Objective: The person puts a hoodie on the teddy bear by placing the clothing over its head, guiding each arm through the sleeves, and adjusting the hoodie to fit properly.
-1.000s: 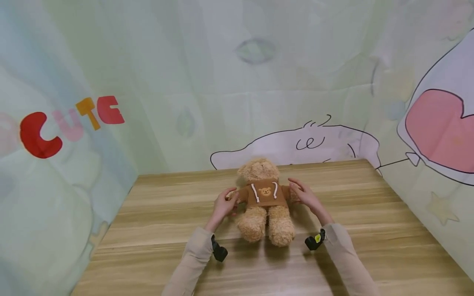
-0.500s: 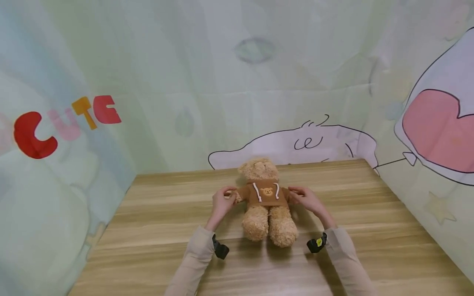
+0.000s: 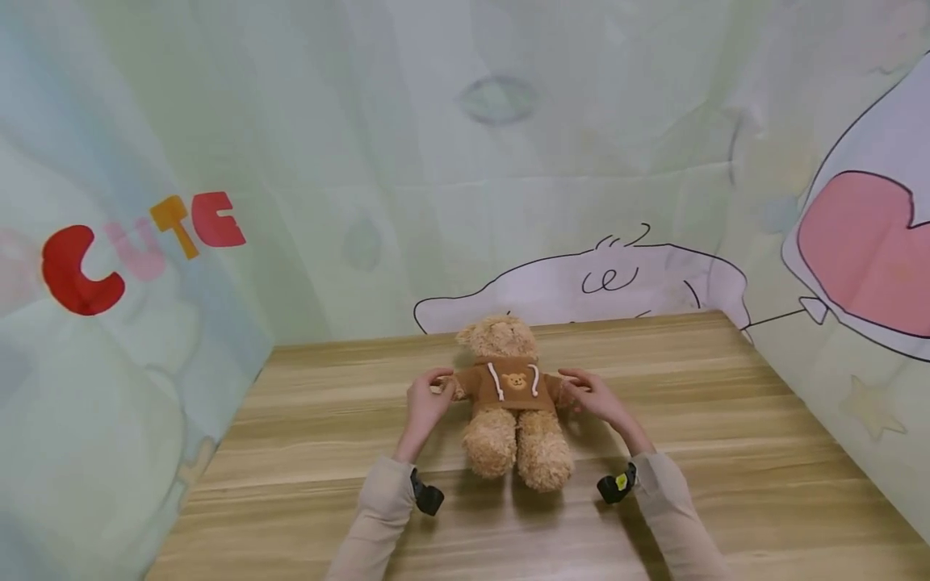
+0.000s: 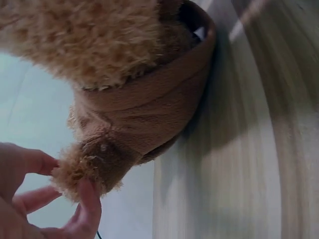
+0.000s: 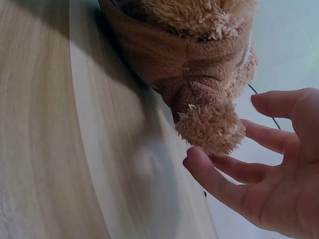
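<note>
A fluffy tan teddy bear (image 3: pixel 514 387) in a brown hoodie with white drawstrings is held face up between both hands over the wooden table, in the head view. My left hand (image 3: pixel 429 399) pinches the bear's paw (image 4: pixel 75 172) on the left, thumb and fingers on either side of it in the left wrist view. On the other side my right hand (image 3: pixel 599 397) is at the opposite paw (image 5: pixel 214 129). Its fingers are spread and relaxed, and some fingertips touch or nearly touch the fur in the right wrist view.
The wood-grain table (image 3: pixel 327 452) ends at a back edge close behind the bear's head. Printed cloth (image 3: pixel 349 161) hangs behind and along both sides. Each wrist carries a small black camera, such as the right wrist's camera (image 3: pixel 616 486).
The teddy bear has shifted slightly left, its head and feet swaying that way. My left hand has moved a little left with the paw. The right hand stays near its paw.
</note>
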Motion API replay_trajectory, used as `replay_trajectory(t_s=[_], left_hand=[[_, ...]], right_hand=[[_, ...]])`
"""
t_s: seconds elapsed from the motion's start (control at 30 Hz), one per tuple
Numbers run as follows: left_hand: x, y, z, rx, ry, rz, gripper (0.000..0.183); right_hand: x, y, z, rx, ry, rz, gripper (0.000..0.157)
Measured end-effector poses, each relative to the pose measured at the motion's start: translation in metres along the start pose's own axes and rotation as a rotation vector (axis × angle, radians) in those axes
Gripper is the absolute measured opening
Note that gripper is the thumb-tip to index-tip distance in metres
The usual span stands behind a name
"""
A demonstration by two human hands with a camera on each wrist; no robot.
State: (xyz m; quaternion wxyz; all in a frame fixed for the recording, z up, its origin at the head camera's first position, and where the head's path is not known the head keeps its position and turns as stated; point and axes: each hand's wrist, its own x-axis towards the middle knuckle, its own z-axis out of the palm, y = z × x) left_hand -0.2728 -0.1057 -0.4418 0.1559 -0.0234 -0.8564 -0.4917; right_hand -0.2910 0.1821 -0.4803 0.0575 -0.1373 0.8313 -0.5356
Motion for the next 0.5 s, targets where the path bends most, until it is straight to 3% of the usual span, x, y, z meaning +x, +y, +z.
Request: replay_trajectory(t_s=[0.13,0.3,0.4,0.5], left_hand=[[0.0,-0.001,0.005,0.058,0.04,0.106,0.021],[-0.002,-0.002,0.004,0.098,0.042,0.123,0.024],[-0.002,-0.001,-0.003,0.135,0.027,0.148,0.028],[-0.002,0.0,-0.013,0.189,0.052,0.24,0.029]], right_hand=[[-0.002,0.001,-0.003,0.01,0.014,0.033,0.046],[-0.006,-0.002,-0.007,-0.006,0.002,-0.006,0.047],[-0.012,-0.006,-0.011,-0.096,0.035,-0.042,0.048],[-0.019,-0.012,-0.017,-0.226,0.11,-0.073,0.052]])
